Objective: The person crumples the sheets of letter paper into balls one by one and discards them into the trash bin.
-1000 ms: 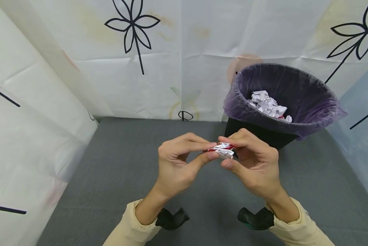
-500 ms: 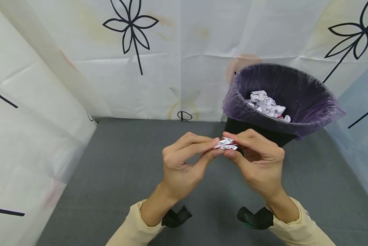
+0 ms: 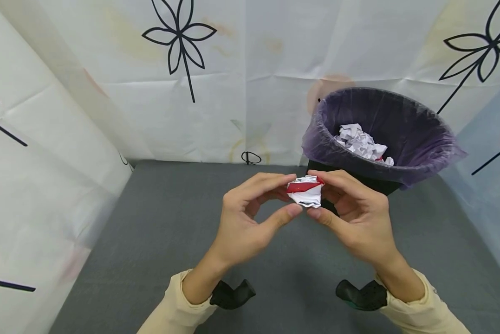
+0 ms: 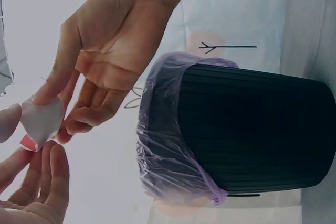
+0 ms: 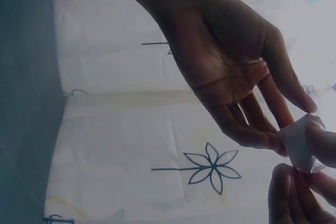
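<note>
A small wad of crumpled white paper (image 3: 307, 195) with a red band is held up between both hands in the head view. My left hand (image 3: 245, 218) pinches its left side, index finger above and thumb below. On the right side, my right hand (image 3: 354, 213) grips it likewise with thumb and fingertips. The thumbs nearly meet under its lower edge. In the left wrist view, the paper (image 4: 43, 121) shows a white face and a red corner. Only a pale face of the paper (image 5: 299, 142) shows in the right wrist view, partly covered by fingers.
A black trash bin (image 3: 358, 178) with a purple liner (image 3: 425, 139) stands at the back right, close behind the right hand. Crumpled papers (image 3: 362, 143) lie inside it. The grey table (image 3: 170, 222) meets a white flower-patterned curtain (image 3: 275, 120) at the back.
The paper has turned from a flattened edge-on look to show its red band and white face. Fingers and thumbs have spread farther apart around it, and the hands have risen slightly.
</note>
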Tool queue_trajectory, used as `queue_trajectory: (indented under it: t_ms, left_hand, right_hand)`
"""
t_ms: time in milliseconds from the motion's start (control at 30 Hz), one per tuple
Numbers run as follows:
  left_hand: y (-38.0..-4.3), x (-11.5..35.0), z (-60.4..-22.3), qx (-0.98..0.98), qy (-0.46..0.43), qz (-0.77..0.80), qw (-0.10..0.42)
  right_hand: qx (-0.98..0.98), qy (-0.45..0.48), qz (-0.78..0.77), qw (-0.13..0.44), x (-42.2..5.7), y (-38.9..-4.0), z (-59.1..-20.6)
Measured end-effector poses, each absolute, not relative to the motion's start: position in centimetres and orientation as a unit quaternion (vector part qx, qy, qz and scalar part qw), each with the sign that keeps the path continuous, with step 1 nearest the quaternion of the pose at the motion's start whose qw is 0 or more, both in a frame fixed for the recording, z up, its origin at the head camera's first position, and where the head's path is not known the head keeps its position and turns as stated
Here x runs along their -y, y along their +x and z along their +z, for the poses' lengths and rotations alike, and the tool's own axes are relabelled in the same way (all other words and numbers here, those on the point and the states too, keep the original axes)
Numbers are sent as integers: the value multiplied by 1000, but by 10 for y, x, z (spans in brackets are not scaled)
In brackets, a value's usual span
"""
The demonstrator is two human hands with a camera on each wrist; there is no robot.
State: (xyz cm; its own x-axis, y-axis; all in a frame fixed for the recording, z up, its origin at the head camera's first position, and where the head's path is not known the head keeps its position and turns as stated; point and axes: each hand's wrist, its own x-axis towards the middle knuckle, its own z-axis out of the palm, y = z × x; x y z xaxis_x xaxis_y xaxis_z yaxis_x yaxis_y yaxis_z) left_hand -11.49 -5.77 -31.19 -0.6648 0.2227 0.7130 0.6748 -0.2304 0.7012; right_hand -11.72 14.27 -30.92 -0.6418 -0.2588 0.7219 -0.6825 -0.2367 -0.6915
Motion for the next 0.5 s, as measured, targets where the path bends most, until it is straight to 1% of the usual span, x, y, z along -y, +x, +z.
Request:
queue_trajectory:
  t_ms: [200, 367, 433, 500]
  left_hand:
    - [-117, 59, -309, 592, -366, -704, 137]
    - [-120, 59, -307, 586, -359, -718, 110]
    - [-121, 58, -305, 583, -358, -721, 113]
    - [-124, 55, -302, 582, -364, -716, 127]
  right_hand:
    - [585, 404, 693, 117, -146, -120, -303]
    - [578, 411, 696, 111, -147, -121, -299]
    - [574, 408, 702, 102, -149, -122, -296]
    - [580, 395, 707, 88, -152, -123, -293]
